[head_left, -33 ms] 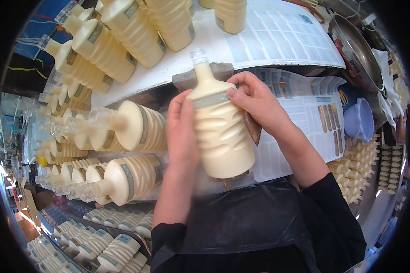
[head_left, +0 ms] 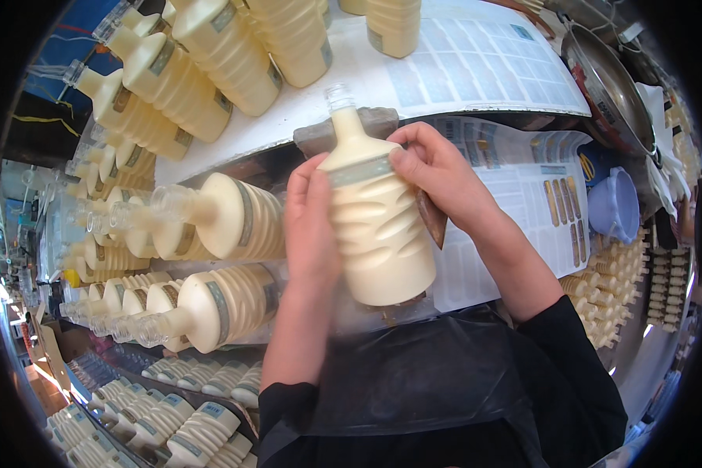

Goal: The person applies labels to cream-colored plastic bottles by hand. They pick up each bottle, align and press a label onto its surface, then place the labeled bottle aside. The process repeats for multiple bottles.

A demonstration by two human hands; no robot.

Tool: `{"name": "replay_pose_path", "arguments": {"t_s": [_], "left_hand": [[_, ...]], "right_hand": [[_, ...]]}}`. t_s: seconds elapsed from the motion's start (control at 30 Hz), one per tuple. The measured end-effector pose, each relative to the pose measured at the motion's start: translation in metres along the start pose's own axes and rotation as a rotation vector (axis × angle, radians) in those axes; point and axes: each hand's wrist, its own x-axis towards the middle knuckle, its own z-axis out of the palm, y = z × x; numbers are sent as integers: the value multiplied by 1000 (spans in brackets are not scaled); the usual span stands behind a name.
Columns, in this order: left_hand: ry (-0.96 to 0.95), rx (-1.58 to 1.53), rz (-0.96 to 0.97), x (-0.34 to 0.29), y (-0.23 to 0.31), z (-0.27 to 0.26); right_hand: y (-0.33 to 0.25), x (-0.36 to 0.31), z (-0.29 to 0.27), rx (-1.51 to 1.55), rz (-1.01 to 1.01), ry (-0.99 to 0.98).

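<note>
A cream bottle (head_left: 384,261) with wavy ribs and a clear threaded neck lies between my hands, neck pointing away from me. Around its shoulder runs a grey-green label band (head_left: 360,169). My left hand (head_left: 308,210) holds the bottle's left side, fingers closed along it near the band. On the opposite side, my right hand (head_left: 437,168) grips the shoulder, its thumb pressed on the band's right end. Below the right palm a brown pointed piece (head_left: 431,220) sticks out beside the bottle; whether the hand touches it I cannot tell. A grey block (head_left: 313,137) sits behind the neck.
Cream bottles (head_left: 217,306) lie in stacks on my left; others stand on the white board (head_left: 288,105) at the far left. Label sheets (head_left: 476,257) spread to the right, near a lavender bucket (head_left: 614,204) and a metal pan (head_left: 607,86). More bottles (head_left: 203,433) fill the lower left.
</note>
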Motion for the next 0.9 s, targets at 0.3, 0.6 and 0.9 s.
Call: {"name": "replay_pose_path", "arguments": {"t_s": [0.3,0.6,0.9], "left_hand": [[29,60,54,3,-7,-2],[14,41,63,3,-10,-4],[-27,35,14,1,4,5]], "right_hand": [[4,3,0,15,20,-20],[7,4,0,20,-4,-22],[-46,-2,-12,97,-134,147]]}}
